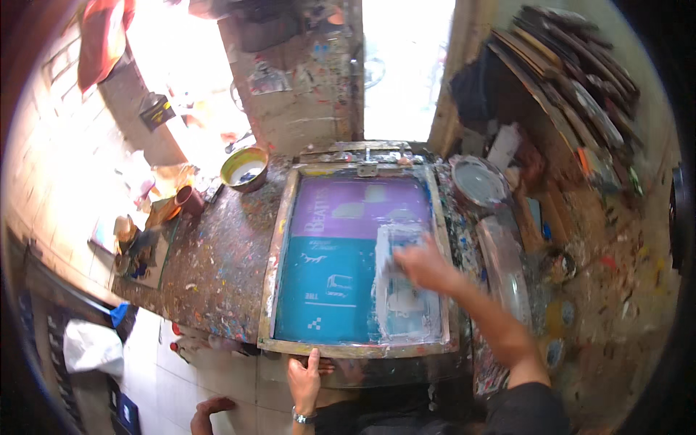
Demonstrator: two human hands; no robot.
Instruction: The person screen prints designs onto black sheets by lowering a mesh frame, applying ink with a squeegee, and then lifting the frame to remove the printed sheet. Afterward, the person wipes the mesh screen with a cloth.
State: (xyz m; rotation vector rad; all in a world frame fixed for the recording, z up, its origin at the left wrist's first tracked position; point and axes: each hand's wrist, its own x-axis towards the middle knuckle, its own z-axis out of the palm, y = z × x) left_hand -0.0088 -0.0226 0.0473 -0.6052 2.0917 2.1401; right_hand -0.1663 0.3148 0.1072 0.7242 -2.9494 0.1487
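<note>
A wooden-framed printing screen (267,290) lies in front of me, its mesh purple at the far end and teal nearer me. Pale ink (406,319) is smeared over the mesh's right part. My left hand (304,384) holds the frame's near edge, thumb up against the wood and fingers partly hidden below it. Over the inked area is my right hand (424,267), closed and blurred by motion. A small greyish edge shows beside its fingers, too smeared to name. A metal hinge clamp (367,170) sits at the frame's far edge.
The paint-spattered table (210,268) carries a bowl (245,168) and a brown cup (190,201) on the left. To the right stand a round tub of pale ink (480,181) and rolls of tape (558,319). Stacked boards (573,80) lean behind. A bare foot (206,415) shows below left.
</note>
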